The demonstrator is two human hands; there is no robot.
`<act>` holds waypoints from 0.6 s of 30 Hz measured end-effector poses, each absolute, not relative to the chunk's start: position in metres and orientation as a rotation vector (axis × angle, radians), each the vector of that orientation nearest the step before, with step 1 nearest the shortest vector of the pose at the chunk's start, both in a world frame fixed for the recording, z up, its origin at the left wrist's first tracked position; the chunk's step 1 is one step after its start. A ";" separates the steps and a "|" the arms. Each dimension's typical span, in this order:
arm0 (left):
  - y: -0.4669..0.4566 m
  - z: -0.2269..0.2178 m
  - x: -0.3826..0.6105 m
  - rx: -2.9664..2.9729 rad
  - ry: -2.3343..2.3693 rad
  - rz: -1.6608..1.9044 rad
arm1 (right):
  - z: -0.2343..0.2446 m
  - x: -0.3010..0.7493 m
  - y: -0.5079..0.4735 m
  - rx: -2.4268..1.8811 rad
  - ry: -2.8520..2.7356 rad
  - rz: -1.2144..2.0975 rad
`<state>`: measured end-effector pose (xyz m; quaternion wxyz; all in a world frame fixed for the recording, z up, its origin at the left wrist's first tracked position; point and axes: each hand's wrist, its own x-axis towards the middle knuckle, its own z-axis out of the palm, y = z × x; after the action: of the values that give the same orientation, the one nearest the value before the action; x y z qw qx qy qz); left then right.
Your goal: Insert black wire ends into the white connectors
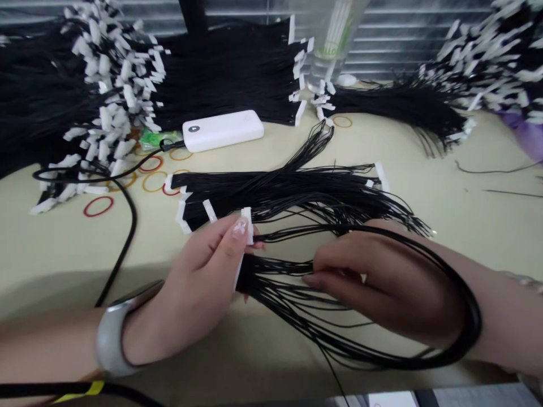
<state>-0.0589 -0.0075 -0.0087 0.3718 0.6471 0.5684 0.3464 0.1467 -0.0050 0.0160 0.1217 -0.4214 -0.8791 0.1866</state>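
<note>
- The left hand (190,288) is closed, with its thumb pressing on a white plug (246,226) that has black wires (470,299) coming out of it.
- The right hand (382,282) is curled up, and its thumb and fingers pinch some of those wires.
- The wires between the hands make a big loop that goes over the right wrist; lower down, many fan out loosely.
- So the work looks only partly done: the wires are bent into a loop, but I see no band around them, and they are not put down.
- Just past the hands, a wire bunch (263,189) with white ends lies on the desk (487,226).
- Behind it sits a white box (224,130) with a cord plugged in, near some rubber bands (97,215).
- Farther back, big heaps with white tips lie on the left (123,85) and right (487,62). I cannot tell which heaps are finished.
</note>
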 end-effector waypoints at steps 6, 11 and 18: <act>-0.009 -0.008 -0.058 1.687 1.434 0.896 | 0.018 0.134 -0.007 -1.207 -2.641 0.952; -0.010 -0.006 -0.059 1.726 1.365 0.871 | 0.018 0.130 -0.012 -1.167 -2.534 1.104; -0.012 -0.004 -0.062 1.776 1.306 0.791 | 0.017 0.122 -0.015 -1.157 -2.482 1.051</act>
<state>-0.0622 -0.0120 -0.0045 0.3893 0.6984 0.5136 0.3112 0.1217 -0.0152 0.0167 0.1040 -0.3922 -0.8417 0.3563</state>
